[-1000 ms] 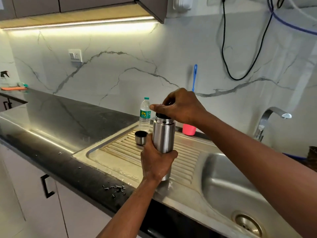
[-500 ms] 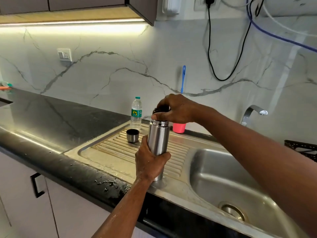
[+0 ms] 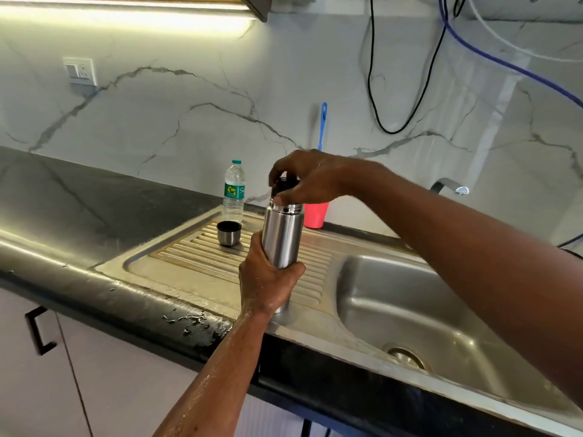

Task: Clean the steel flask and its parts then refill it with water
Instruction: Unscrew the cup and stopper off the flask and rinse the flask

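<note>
Cup [image 3: 229, 233], steel, upright on drainboard [image 3: 195, 257]. Left hand [image 3: 268, 279]: fingers wrapped round lower flask [image 3: 282, 236], axis vertical, above drainboard. Right hand [image 3: 310, 181]: fingers pinching black stopper [image 3: 283, 184] directly atop flask mouth, placed to twist.

We stand in a home kitchen. A steel sink [image 3: 394, 279] with a round drain [image 3: 407, 357] and a ribbed draining board [image 3: 202, 257] is set into a dark stone worktop [image 3: 79, 209], and a curved tap [image 3: 449, 186] rises behind the basin. We see a marble-look wall [image 3: 189, 127] lit by a light strip [image 3: 126, 14] under a wall cupboard [image 3: 255, 4], with a switch and socket plate [image 3: 79, 70] fixed to it. Below the worktop we find pale cupboard doors [image 3: 126, 373] with a black handle [image 3: 39, 332]. A plastic water bottle [image 3: 234, 190] and a pink cup [image 3: 315, 214] holding a blue brush [image 3: 322, 124] stand by the wall.
</note>
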